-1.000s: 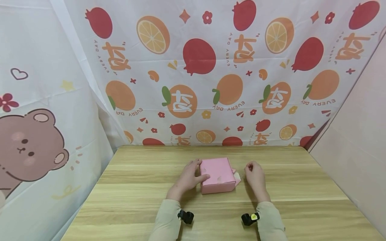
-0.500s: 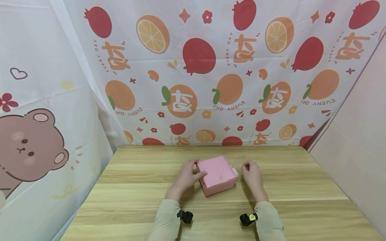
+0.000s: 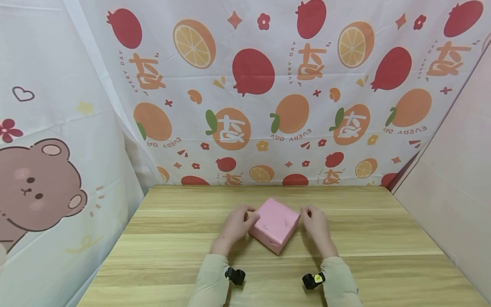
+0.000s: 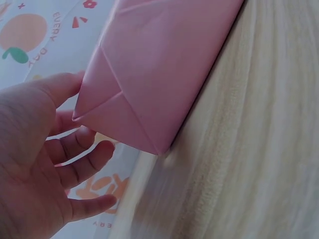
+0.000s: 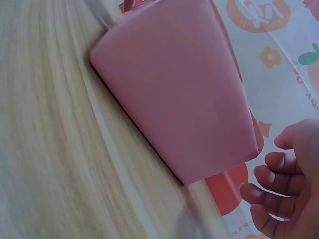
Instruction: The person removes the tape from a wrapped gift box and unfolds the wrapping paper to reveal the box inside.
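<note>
A closed pink box [image 3: 275, 221] stands flat on the wooden table [image 3: 184, 238], turned with one corner toward me. At its left corner is my left hand [image 3: 235, 224], thumb touching the top edge and the other fingers loosely spread. Part of the index finger hides behind the corner in the left wrist view, where folded seams mark the box's side [image 4: 149, 64]. My right hand [image 3: 317, 226] hovers beside the right corner, fingers loosely curled with nothing in them. In the right wrist view a small gap separates those fingers from the box [image 5: 174, 89].
Behind the table's back edge hangs a white cloth [image 3: 215, 89] printed with fruit. A bear-printed curtain [image 3: 42, 187] borders the left side, and a pale panel [image 3: 456, 170] the right. Each forearm wears a small black camera.
The box has turned counterclockwise as seen from above, carrying its white-edged flap out of sight at the back. My right hand has shifted left toward the box; the left hand stays at its corner.
</note>
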Demonstrator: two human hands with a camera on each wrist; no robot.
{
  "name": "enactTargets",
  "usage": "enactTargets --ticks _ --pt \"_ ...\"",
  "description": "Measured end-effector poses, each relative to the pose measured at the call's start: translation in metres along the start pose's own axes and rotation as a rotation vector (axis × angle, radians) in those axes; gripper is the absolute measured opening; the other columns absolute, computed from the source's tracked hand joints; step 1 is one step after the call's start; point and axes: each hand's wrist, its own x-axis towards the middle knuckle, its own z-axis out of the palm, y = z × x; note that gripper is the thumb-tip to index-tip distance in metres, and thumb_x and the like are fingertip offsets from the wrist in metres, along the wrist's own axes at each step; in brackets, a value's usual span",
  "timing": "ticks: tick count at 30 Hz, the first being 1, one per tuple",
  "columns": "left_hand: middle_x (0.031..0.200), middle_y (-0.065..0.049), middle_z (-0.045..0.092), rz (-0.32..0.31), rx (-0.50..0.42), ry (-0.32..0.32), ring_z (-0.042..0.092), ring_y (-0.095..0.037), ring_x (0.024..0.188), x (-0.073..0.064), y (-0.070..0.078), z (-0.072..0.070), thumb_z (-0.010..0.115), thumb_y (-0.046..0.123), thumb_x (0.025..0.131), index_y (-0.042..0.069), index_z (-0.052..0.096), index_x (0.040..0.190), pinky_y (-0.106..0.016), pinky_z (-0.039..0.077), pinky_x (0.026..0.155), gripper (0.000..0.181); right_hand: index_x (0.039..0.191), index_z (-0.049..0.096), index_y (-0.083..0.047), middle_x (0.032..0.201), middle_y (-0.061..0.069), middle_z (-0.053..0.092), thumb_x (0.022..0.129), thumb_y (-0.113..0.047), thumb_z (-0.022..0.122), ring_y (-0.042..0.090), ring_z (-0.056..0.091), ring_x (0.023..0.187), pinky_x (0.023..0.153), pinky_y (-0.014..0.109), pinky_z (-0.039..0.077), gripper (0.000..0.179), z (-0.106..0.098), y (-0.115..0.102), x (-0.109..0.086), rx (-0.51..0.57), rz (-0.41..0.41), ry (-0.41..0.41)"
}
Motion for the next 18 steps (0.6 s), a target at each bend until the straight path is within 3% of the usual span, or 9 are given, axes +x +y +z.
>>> enactTargets --ticks 7,13,18 --pt "0.066 0.004 0.052 -0.028 -0.013 -0.04 0.047 -0.009 0.054 -0.0014 0.0023 0.0012 0.058 0.036 0.097 0.01 0.065 0.11 -0.024 0.04 0.053 0.03 0.08 0.066 -0.006 0.069 0.005 0.06 0.096 -0.024 0.059 0.017 0.051 0.066 0.062 0.029 0.042 0.026 0.0018 -0.0069 -0.0012 0.029 -0.026 -0.042" --pt "0.064 0.004 0.05 -0.025 0.006 -0.015 0.045 -0.008 0.056 -0.0019 0.0037 0.0016 0.06 0.034 0.096 0.014 0.064 0.092 -0.023 0.038 0.054 0.021 0.089 0.069 -0.008 0.079 0.006 0.065 0.096 -0.029 0.06 0.017 0.056 0.074 0.068 0.03 0.047 0.024 0.006 -0.0092 -0.0022 0.057 -0.023 -0.052" --pt "0.067 0.004 0.051 -0.003 0.018 -0.016 0.046 -0.009 0.061 -0.0019 0.0041 0.001 0.063 0.036 0.094 0.015 0.063 0.086 -0.022 0.038 0.056 0.023 0.101 0.067 -0.007 0.093 0.008 0.067 0.094 -0.033 0.063 0.018 0.061 0.084 0.076 0.033 0.052 0.027 0.0095 -0.0091 -0.0039 0.094 -0.033 -0.112"
